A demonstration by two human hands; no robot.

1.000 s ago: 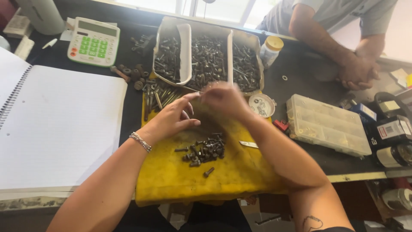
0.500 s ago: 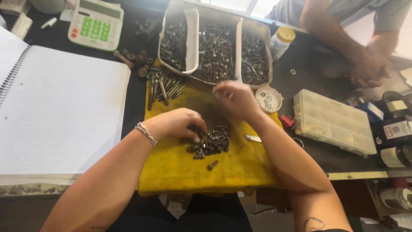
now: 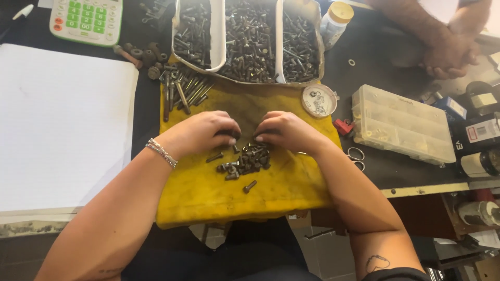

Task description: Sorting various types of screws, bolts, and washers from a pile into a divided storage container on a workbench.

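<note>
Both hands rest palm down on a yellow cloth (image 3: pixel 208 198) that lies over the near edge of the dark desk (image 3: pixel 385 57). The left hand (image 3: pixel 200 134) and the right hand (image 3: pixel 286 130) are side by side, with their fingertips almost meeting above a small pile of dark bolts (image 3: pixel 247 160). The fingers of both hands are curled down onto the far side of this pile, so the grip of each hand is narrow, but I cannot tell if any bolt is pinched between the fingers. The left wrist carries a thin bracelet (image 3: pixel 161 152). One single bolt (image 3: pixel 250 186) lies apart from the pile, closer to the near edge of the cloth.

At the far edge of the cloth there is a tray (image 3: pixel 225 31) with white dividers, full of dark screws and bolts. Just beside its left corner a group of longer bolts (image 3: pixel 182 91) lies on the cloth. A round tin lid (image 3: pixel 319 100) lies near the far right corner of the cloth.

A clear plastic compartment box (image 3: pixel 398 122) stands on the right part of the desk, and small scissors (image 3: pixel 357 156) lie next to it. On the left part lies a large white notebook (image 3: pixel 57 130), with a white and green calculator (image 3: pixel 87 20) behind it. At the far right edge, another person's clasped hands (image 3: pixel 448 52) rest on the desk.
</note>
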